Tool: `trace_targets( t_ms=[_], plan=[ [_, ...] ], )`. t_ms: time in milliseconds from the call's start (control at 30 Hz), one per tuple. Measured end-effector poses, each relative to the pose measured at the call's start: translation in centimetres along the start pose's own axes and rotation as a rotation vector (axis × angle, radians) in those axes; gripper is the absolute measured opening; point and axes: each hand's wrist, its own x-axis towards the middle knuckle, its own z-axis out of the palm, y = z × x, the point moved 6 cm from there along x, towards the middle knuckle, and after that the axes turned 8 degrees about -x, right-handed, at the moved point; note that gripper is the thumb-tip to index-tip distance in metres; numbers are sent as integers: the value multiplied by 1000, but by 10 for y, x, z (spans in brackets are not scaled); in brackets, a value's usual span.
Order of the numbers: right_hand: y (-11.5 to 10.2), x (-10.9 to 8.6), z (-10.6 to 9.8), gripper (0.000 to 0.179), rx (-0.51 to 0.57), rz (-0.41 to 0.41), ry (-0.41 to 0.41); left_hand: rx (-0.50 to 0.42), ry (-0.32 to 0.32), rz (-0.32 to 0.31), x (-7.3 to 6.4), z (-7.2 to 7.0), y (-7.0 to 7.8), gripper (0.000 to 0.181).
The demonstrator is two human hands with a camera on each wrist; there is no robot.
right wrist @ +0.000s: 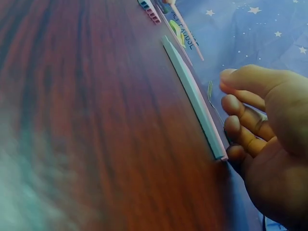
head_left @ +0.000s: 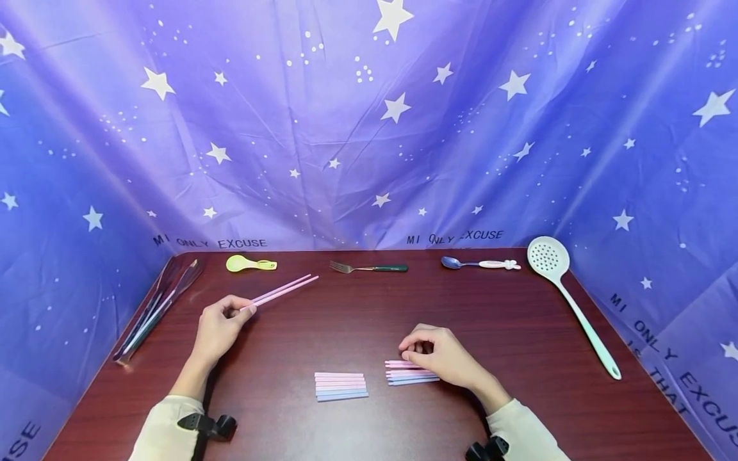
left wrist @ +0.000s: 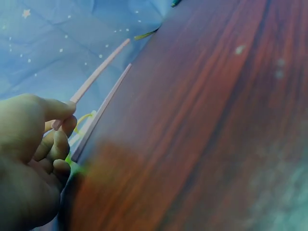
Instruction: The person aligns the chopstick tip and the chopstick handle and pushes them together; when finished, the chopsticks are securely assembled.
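Note:
In the head view my left hand (head_left: 221,326) is at the left of the table, pinching a pink stick (left wrist: 98,73) between thumb and forefinger. The left wrist view shows this stick raised, and a second pink stick (left wrist: 103,108) lying on the table just beside it. My right hand (head_left: 446,352) hovers at a row of short-looking pink and blue sticks (head_left: 403,374), partly covering its right end. Its fingers are loosely curled with nothing between them. Left of that row lies another row of pink and blue sticks (head_left: 340,386), side by side.
Along the back lie a yellow-green measuring spoon (head_left: 245,263), a green-handled fork (head_left: 371,268) and a blue spoon (head_left: 452,262) with a pale handle. A pale green skimmer (head_left: 576,301) lies at right. Long shiny utensils (head_left: 158,310) lie at the left edge. Starry cloth (head_left: 346,128) surrounds the table.

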Motion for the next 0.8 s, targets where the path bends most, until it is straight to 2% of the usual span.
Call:
trace_targets(
  t_ms=[133,367,800],
  plan=[
    [4,-3,5,12,-1,0,-10,50,19,32,1,0,-3,5],
    [2,-4,10,13,-32,-112,22,120,49,97,2,1,-3,5],
    [0,-5,12,14,-92,-192,7,215,94,194,-2,6,2,7]
  ],
)
